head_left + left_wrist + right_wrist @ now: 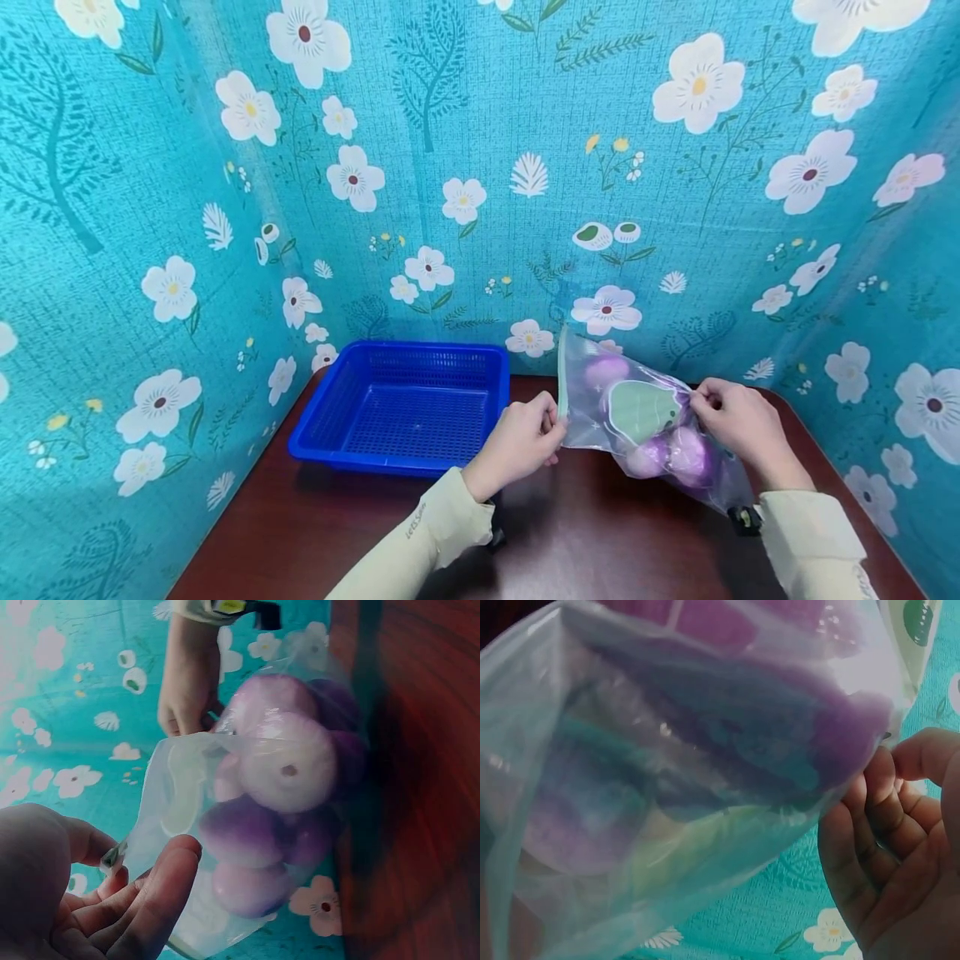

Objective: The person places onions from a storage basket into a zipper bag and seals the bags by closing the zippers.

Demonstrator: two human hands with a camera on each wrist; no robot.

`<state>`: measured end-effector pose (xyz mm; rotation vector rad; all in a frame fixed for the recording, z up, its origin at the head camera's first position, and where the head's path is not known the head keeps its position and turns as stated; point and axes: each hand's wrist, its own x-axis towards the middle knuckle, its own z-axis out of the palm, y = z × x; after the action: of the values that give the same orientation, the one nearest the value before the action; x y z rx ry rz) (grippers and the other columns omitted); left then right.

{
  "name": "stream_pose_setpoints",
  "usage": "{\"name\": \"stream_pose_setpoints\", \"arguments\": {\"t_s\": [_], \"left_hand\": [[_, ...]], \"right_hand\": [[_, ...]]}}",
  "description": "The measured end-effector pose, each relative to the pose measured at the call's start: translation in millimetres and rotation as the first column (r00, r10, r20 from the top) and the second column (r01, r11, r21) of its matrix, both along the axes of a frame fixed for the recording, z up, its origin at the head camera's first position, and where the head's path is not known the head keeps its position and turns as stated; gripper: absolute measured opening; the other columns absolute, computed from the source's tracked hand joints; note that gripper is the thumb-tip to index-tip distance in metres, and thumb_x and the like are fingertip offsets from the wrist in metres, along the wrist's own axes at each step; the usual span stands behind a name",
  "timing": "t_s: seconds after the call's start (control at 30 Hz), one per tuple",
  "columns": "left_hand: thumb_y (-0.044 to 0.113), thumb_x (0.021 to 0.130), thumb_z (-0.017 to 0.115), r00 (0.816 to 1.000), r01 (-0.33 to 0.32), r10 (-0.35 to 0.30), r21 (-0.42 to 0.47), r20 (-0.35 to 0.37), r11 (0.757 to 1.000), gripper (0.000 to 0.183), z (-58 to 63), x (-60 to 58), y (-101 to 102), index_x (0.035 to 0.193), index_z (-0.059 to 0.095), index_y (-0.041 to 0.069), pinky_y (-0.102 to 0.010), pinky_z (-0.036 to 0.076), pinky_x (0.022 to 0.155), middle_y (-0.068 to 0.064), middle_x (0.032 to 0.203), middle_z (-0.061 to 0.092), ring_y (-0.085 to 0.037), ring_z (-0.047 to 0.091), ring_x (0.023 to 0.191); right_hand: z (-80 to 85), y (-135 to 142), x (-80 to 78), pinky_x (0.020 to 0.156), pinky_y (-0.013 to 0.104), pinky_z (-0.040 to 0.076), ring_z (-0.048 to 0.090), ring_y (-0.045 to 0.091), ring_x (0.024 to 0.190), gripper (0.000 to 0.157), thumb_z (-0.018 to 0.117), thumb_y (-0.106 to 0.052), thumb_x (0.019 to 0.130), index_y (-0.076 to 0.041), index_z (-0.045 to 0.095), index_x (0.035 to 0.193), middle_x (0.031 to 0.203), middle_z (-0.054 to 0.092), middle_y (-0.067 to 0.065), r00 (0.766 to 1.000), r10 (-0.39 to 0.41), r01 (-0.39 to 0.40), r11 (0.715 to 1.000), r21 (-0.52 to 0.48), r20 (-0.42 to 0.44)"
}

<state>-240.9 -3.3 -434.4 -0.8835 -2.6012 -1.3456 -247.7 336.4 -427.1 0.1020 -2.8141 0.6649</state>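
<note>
A clear zip-top bag (588,417) with a pale green print hangs tilted between both hands, over the right part of the table. Inside it are several round purple-and-white objects (289,771), one showing a small dark hole; their kind is unclear through the plastic. My left hand (521,440) pinches the bag's mouth near the lower end of its light green zip strip (562,375). On the far side, my right hand (738,421) pinches the bag's upper edge between thumb and fingers. In the right wrist view the bag's bulging side lies against those fingertips (881,769).
A blue plastic basket (401,462) with perforated walls stands at the back left of the dark red-brown table (585,542). Teal flowered cloth (480,242) hangs behind the table and along both sides. My left forearm passes close to the basket's front right corner.
</note>
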Motion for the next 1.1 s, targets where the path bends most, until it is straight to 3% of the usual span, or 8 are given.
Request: {"name": "stream_pose_setpoints", "arguments": {"t_s": [0.2,0.5,0.7,0.83,0.93,1.1], "left_hand": [[0.019,0.105,0.058,0.999,0.007,-0.009,-0.046,-0.037,0.999,0.018,-6.3,4.2,6.9,0.088,0.055,0.013,-0.009,0.049,0.057,0.010,0.062,0.065,0.014,0.054,0.047],[0.023,0.106,0.057,1.000,-0.014,0.015,-0.076,0.017,0.997,0.019,-15.5,5.6,8.8,0.090,0.054,0.014,-0.011,0.050,0.057,0.011,0.061,0.060,0.012,0.055,0.046],[0.023,0.107,0.056,1.000,-0.029,0.029,-0.119,0.000,0.992,0.020,-21.8,8.3,5.9,0.089,0.053,0.014,-0.012,0.047,0.053,0.011,0.060,0.059,0.014,0.052,0.045],[0.022,0.107,0.055,0.995,-0.070,0.056,-0.186,-0.080,0.980,0.017,-27.8,10.7,6.5,0.094,0.051,0.013,-0.014,0.042,0.047,0.009,0.060,0.058,0.008,0.051,0.046],[0.019,0.105,0.058,0.980,-0.136,0.091,-0.264,-0.175,0.955,0.013,-32.8,12.8,8.7,0.105,0.050,0.009,-0.018,0.039,0.045,0.005,0.062,0.059,-0.002,0.052,0.047],[0.016,0.099,0.066,0.946,-0.243,0.137,-0.361,-0.293,0.900,0.045,-42.3,15.7,13.4,0.136,0.043,0.003,-0.025,0.042,0.042,-0.002,0.067,0.066,-0.012,0.056,0.047]], "right_hand": [[3.5,8.4,1.4,0.056,0.033,0.034,0.049,0.020,0.066,0.018,0.058,-0.022,0.100,-0.012,0.064,0.086,0.067,0.052,0.000,1.000,-0.009,0.009,1.000,0.012,0.010],[1.9,10.4,1.4,0.058,0.033,0.034,0.049,0.019,0.066,0.018,0.058,-0.023,0.101,-0.013,0.066,0.089,0.068,0.054,-0.001,1.000,-0.003,0.003,1.000,0.015,0.016],[-3.4,8.6,1.6,0.061,0.033,0.035,0.050,0.019,0.068,0.018,0.059,-0.023,0.100,-0.014,0.068,0.086,0.069,0.057,-0.002,1.000,0.006,-0.005,1.000,0.031,-0.020],[-8.9,7.6,1.8,0.060,0.033,0.035,0.050,0.018,0.067,0.018,0.060,-0.022,0.098,-0.017,0.066,0.082,0.066,0.056,-0.004,0.999,0.017,-0.016,0.999,0.036,-0.050],[-13.6,5.8,1.9,0.059,0.033,0.035,0.049,0.017,0.066,0.018,0.061,-0.020,0.097,-0.019,0.066,0.080,0.065,0.055,-0.005,0.998,0.031,-0.029,0.999,0.036,-0.061],[-20.4,1.8,1.7,0.059,0.033,0.036,0.049,0.016,0.065,0.017,0.062,-0.018,0.095,-0.020,0.065,0.078,0.064,0.054,-0.006,0.997,0.050,-0.048,0.998,0.034,-0.058]]}}
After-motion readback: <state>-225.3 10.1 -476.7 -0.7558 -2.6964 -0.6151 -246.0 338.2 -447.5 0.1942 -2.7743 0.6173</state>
